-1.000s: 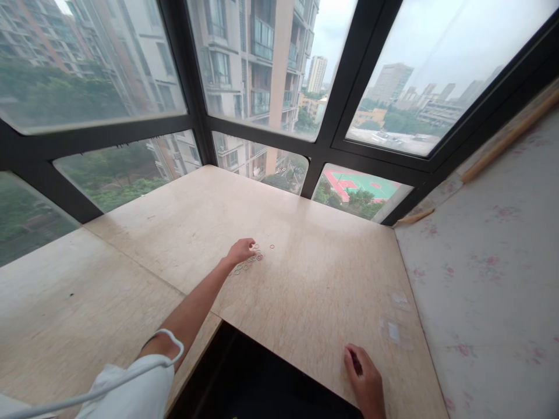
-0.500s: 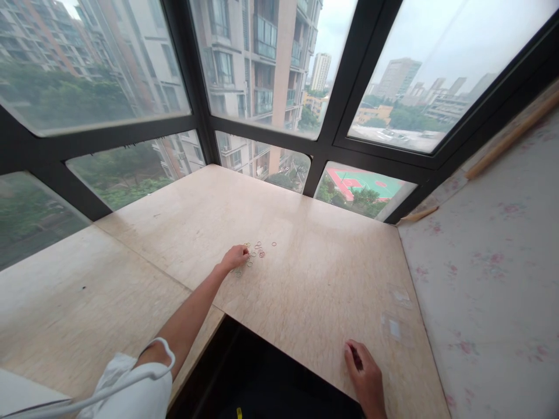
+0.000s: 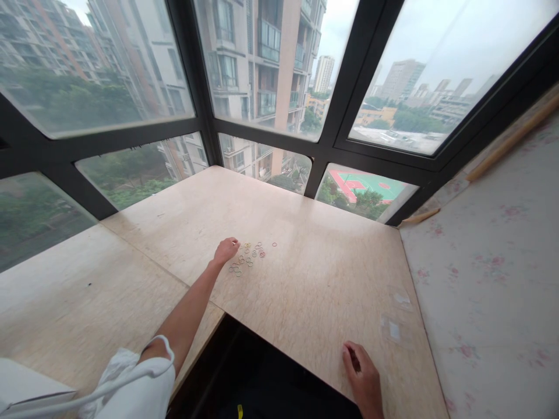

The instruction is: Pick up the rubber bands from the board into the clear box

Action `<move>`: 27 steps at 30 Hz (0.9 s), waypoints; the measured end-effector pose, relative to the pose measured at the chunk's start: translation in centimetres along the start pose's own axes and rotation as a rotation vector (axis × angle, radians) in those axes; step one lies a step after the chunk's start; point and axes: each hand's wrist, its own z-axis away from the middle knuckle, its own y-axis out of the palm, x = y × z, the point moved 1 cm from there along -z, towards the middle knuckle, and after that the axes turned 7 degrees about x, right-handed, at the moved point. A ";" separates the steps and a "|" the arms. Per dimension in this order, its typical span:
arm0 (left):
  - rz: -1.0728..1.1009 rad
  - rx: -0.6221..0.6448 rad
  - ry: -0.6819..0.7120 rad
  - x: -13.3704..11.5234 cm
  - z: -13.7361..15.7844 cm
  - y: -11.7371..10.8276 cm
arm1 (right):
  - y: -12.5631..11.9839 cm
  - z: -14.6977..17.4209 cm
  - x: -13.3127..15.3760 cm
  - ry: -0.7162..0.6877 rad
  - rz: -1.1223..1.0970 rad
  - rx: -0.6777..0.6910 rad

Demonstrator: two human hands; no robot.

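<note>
Left hand (image 3: 226, 250) shifted left beside coloured rings (image 3: 248, 260), right hand (image 3: 362, 372) unmoved, both hands' fingers curled, grip unclear

Soft, overcast daylight through the corner windows (image 3: 480, 46) lays a pale sheen across the far part of the marble-patterned countertop (image 3: 297, 302); the window frames (image 3: 323, 152) look nearly black. Apartment blocks (image 3: 275, 41) outside appear hazy. Wide-angle distortion tilts the uprights outward, and the small rings (image 3: 262, 254) show little detail.
</note>
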 end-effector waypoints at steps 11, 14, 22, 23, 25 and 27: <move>-0.075 0.045 0.110 -1.2 0.7 2.2 | -0.1 0.0 0.0 -0.002 -0.008 -0.009; -0.093 0.063 0.129 -1.3 1.0 2.9 | -0.2 -0.1 0.1 0.000 -0.016 -0.012; -0.074 0.055 0.081 0.3 1.9 2.1 | -0.4 -0.2 0.5 0.013 -0.038 0.010; -0.081 0.069 0.083 0.5 2.1 2.1 | -0.5 -0.2 0.5 0.012 -0.041 0.012; -0.097 0.101 0.092 0.8 2.4 2.1 | -0.5 -0.2 0.5 0.011 -0.043 0.018; -0.112 0.117 0.101 0.9 2.7 2.3 | -0.5 -0.3 0.5 0.015 -0.042 0.024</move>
